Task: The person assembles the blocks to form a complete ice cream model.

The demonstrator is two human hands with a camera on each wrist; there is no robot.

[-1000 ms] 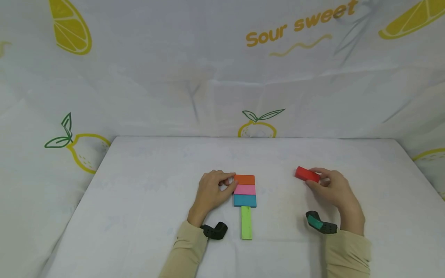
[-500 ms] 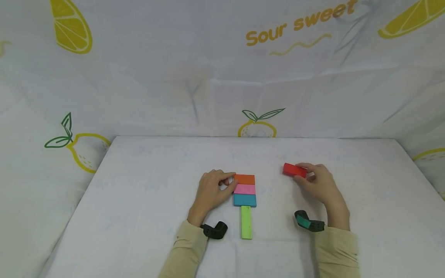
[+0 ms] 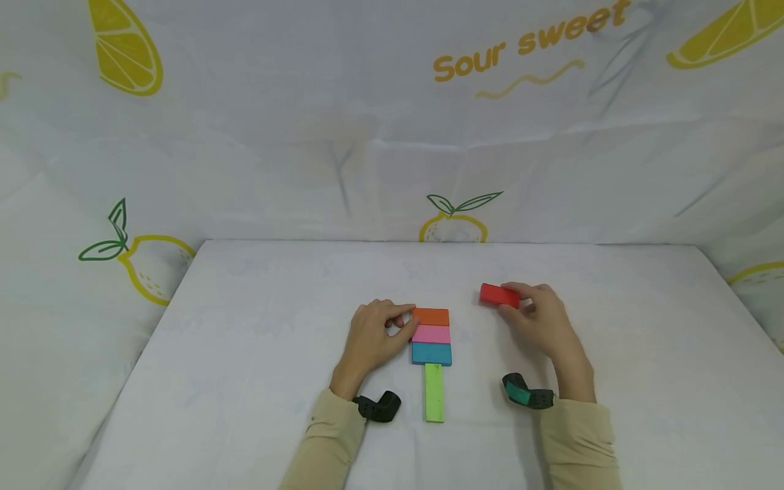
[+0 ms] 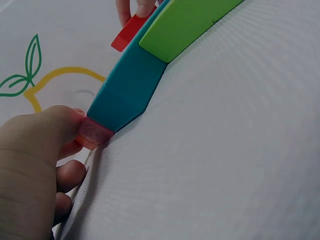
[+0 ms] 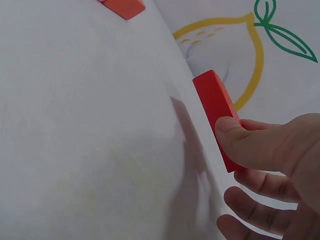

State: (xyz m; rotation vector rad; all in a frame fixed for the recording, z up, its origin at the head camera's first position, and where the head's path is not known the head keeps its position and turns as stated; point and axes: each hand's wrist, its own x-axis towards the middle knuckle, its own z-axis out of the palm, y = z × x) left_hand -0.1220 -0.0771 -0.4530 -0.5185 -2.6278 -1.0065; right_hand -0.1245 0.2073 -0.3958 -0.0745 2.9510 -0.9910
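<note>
A red block is pinched between thumb and fingers of my right hand, held above the table, as its shadow in the right wrist view shows. My left hand rests at the left end of an orange block, its index finger at the far corner and its thumb by the near side, against the pink block. Nearer lies a blue block, touching the pink one. A light green block points lengthwise toward me from the blue block's near edge. The left wrist view partly hides the orange block.
White cloth covers the table. Behind it rises a white backdrop with lemon prints and lettering. Each wrist wears a black device, the left one close to the green block.
My right hand has moved left and slightly away from me, carrying the red block closer to the row of blocks. My left hand and the laid blocks have stayed put.
</note>
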